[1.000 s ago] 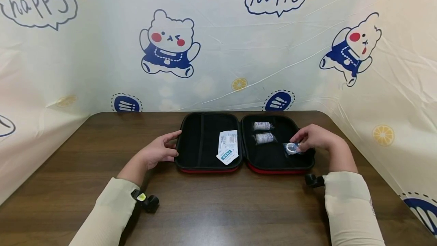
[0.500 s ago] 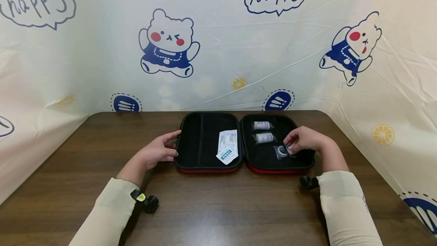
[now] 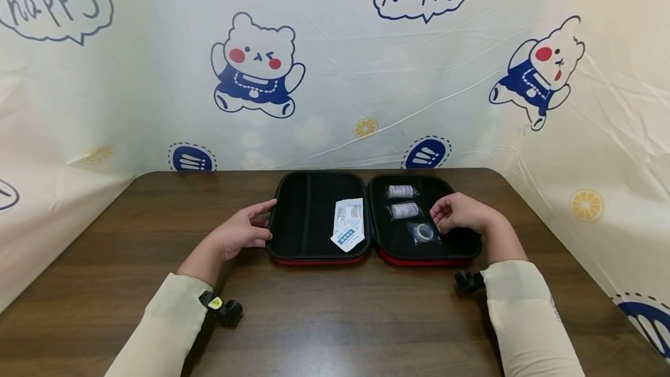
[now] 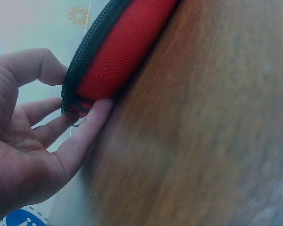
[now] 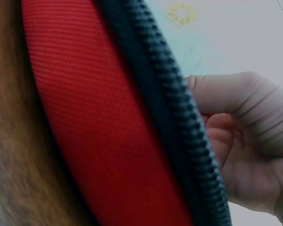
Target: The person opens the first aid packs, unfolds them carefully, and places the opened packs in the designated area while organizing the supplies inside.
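Observation:
An open zip case [image 3: 285, 214], black inside with red outer sides, lies on the table. My left hand [image 3: 241, 231] rests at its left edge; in the left wrist view, fingers touch the dark zip rim and red side [image 4: 127, 52]. Over the right half, my right hand [image 3: 460, 214] hovers with bent fingers, seemingly holding nothing. Just left of its fingertips lies a clear packet [image 3: 423, 233] with a white ring-shaped roll inside. Two wrapped white rolls [image 3: 401, 192] lie behind it. In the right wrist view, the case rim hides the fingertips of that hand [image 5: 250, 127].
White paper packets [image 3: 349, 226] with printing lie in the left half of the case, near the hinge. The brown wooden table [image 3: 335, 319] extends in front of the case. A printed curtain [image 3: 335, 74] hangs behind and along both sides.
The clear packet with the ring-shaped roll has moved left and lies uncovered beside the right fingers. The right hand has shifted left and let it go. The left hand has stayed put.

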Demonstrator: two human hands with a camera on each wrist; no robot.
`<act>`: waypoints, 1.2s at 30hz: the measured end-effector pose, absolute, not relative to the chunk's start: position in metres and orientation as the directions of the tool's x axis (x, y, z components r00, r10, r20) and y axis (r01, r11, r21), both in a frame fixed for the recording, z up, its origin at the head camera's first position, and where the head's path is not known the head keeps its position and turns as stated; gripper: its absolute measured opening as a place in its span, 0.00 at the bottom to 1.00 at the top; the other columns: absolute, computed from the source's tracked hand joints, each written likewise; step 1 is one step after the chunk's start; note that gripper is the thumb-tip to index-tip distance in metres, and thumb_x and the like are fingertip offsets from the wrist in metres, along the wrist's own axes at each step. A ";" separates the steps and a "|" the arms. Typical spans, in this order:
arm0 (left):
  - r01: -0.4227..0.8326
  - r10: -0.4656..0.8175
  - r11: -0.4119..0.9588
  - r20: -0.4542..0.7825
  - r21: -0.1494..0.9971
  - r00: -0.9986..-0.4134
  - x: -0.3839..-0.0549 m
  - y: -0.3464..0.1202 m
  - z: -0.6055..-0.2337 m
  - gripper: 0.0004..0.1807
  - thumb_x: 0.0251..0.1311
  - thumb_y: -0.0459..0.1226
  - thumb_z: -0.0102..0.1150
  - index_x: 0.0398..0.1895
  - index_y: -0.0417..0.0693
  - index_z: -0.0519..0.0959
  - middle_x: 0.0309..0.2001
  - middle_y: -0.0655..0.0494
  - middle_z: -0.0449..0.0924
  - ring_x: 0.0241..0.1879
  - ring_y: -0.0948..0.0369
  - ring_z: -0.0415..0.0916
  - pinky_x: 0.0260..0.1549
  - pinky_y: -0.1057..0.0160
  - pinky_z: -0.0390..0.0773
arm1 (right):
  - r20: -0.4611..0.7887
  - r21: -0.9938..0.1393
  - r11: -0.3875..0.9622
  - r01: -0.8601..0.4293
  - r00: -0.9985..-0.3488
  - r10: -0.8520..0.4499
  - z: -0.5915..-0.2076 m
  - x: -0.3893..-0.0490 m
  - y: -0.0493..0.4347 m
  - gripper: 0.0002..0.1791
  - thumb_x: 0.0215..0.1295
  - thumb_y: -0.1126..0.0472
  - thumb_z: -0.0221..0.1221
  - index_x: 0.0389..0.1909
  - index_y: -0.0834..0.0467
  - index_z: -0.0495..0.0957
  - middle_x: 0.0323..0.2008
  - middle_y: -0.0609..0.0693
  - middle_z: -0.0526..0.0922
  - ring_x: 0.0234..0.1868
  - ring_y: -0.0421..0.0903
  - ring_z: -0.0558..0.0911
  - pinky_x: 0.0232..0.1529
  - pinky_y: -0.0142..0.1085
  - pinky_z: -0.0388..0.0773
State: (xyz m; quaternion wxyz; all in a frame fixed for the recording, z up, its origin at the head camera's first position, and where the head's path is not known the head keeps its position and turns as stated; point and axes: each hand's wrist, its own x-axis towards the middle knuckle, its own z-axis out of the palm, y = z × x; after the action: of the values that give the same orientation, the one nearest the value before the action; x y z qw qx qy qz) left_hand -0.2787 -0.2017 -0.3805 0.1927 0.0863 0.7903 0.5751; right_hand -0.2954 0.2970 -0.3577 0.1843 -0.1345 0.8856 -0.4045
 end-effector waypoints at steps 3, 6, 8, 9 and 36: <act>-0.081 0.360 0.322 -0.202 0.943 -0.911 -0.278 -0.202 -0.380 0.46 0.58 0.26 0.58 0.78 0.51 0.49 0.72 0.32 0.48 0.67 0.39 0.54 0.48 0.57 0.80 | -0.235 -0.779 0.623 -0.067 -0.890 -0.390 -0.356 -0.295 0.295 0.15 0.53 0.74 0.65 0.43 0.71 0.78 0.34 0.56 0.83 0.35 0.48 0.80 0.43 0.40 0.82; -0.086 0.355 0.320 -0.203 0.943 -0.912 -0.279 -0.202 -0.379 0.46 0.58 0.26 0.58 0.78 0.51 0.49 0.71 0.32 0.49 0.67 0.40 0.54 0.48 0.57 0.80 | -0.243 -0.789 0.612 -0.058 -0.885 -0.397 -0.356 -0.295 0.295 0.15 0.54 0.74 0.65 0.44 0.71 0.78 0.35 0.57 0.84 0.35 0.48 0.81 0.44 0.41 0.82; -0.083 0.355 0.319 -0.201 0.944 -0.913 -0.279 -0.203 -0.379 0.46 0.58 0.26 0.58 0.78 0.51 0.49 0.71 0.32 0.49 0.67 0.40 0.55 0.47 0.58 0.81 | -0.243 -0.793 0.607 -0.058 -0.883 -0.401 -0.355 -0.294 0.294 0.15 0.55 0.74 0.65 0.45 0.72 0.78 0.36 0.57 0.85 0.35 0.48 0.82 0.44 0.41 0.82; -0.083 0.355 0.318 -0.200 0.944 -0.913 -0.279 -0.203 -0.379 0.46 0.58 0.26 0.58 0.78 0.51 0.49 0.71 0.32 0.49 0.67 0.40 0.55 0.47 0.58 0.81 | -0.246 -0.796 0.602 -0.053 -0.882 -0.403 -0.354 -0.294 0.294 0.15 0.55 0.74 0.64 0.45 0.72 0.78 0.36 0.58 0.85 0.35 0.49 0.82 0.44 0.41 0.82; -0.094 0.353 0.302 -0.203 0.949 -0.913 -0.278 -0.204 -0.381 0.46 0.57 0.26 0.58 0.78 0.51 0.50 0.69 0.35 0.53 0.62 0.44 0.58 0.49 0.56 0.80 | -0.221 -0.876 0.482 -0.005 -0.884 -0.412 -0.342 -0.279 0.331 0.30 0.63 0.65 0.63 0.62 0.75 0.66 0.50 0.67 0.79 0.46 0.55 0.83 0.45 0.49 0.82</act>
State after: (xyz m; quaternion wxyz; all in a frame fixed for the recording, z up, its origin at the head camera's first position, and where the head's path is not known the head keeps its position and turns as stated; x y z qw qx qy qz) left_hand -0.2777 -0.2041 -0.3809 0.1908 0.0827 0.7840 0.5848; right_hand -0.2788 0.3313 -0.3422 0.2063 -0.1250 0.8357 -0.4934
